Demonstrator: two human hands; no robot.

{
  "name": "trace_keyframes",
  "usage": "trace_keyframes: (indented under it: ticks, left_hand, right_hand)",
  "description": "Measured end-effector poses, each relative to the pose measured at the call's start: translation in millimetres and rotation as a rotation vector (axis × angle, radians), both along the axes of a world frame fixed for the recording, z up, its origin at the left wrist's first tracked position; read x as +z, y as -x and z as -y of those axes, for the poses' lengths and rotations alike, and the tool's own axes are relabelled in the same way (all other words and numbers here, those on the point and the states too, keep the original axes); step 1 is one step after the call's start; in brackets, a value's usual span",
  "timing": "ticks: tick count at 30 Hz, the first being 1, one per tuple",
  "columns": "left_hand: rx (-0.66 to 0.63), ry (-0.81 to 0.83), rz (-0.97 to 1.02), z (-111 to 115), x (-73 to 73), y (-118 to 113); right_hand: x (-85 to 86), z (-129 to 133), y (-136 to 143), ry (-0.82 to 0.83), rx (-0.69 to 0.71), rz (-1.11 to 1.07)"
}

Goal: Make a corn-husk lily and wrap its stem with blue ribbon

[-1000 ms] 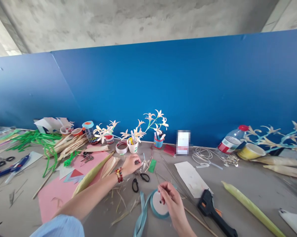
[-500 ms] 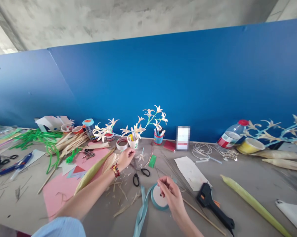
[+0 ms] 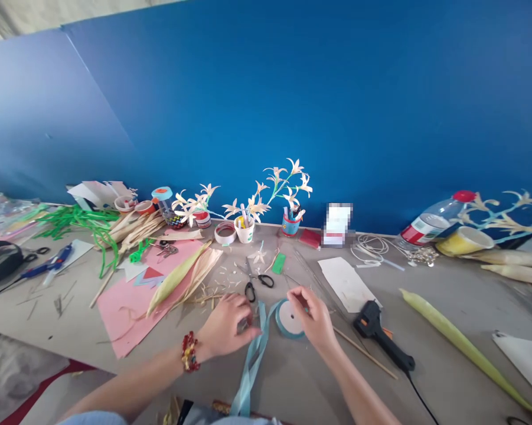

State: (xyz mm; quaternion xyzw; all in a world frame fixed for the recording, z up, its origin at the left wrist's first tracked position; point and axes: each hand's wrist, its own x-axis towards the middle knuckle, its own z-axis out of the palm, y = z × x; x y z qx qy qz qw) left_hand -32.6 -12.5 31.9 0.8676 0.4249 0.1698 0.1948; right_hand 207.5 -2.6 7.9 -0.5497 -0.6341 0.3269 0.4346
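My left hand (image 3: 230, 327), with a beaded bracelet at the wrist, hovers over the table left of a light blue ribbon (image 3: 250, 372). Its fingers are curved but apart from the thumb, whose tip is at the ribbon's edge; I cannot tell whether they touch. Beside the ribbon roll (image 3: 291, 317), my right hand (image 3: 313, 319) has thumb and forefinger pressed together; whatever lies between them is too small to make out. The loose ribbon runs from the roll towards my body. Black-handled scissors (image 3: 257, 282) lie spread just beyond my hands.
A glue gun (image 3: 378, 339) and a green husk (image 3: 460, 348) lie to the right. Pink paper (image 3: 119, 316) with husks is at left. Cups with pens and pale handmade flowers (image 3: 283, 183) stand along the blue partition (image 3: 230, 100), near a water bottle (image 3: 434, 221).
My left hand has come back from near the white cup towards the ribbon, its fingers spreading. My right hand stays by the roll. The view has tilted downward.
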Motion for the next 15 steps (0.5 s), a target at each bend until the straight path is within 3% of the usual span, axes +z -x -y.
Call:
trace_keyframes:
  ticks: [5, 8, 11, 15]
  left_hand:
    - [0.003, -0.042, -0.239, 29, -4.7, -15]
    - [0.002, -0.016, -0.285, 34, -9.9, -20]
    - [0.01, 0.021, -0.219, 33, -13.0, -18]
    - [0.113, 0.112, 0.024, 27, -9.9, -10]
  right_hand:
    - [9.6, 4, 1, -0.173, 0.189, 0.38]
    - [12.2, 9, -4, -0.168, 0.304, 0.645]
    - [11.2, 13, -9, -0.094, 0.303, 0.806]
    - [12.7, 14, -10, -0.039, 0.329, 0.832]
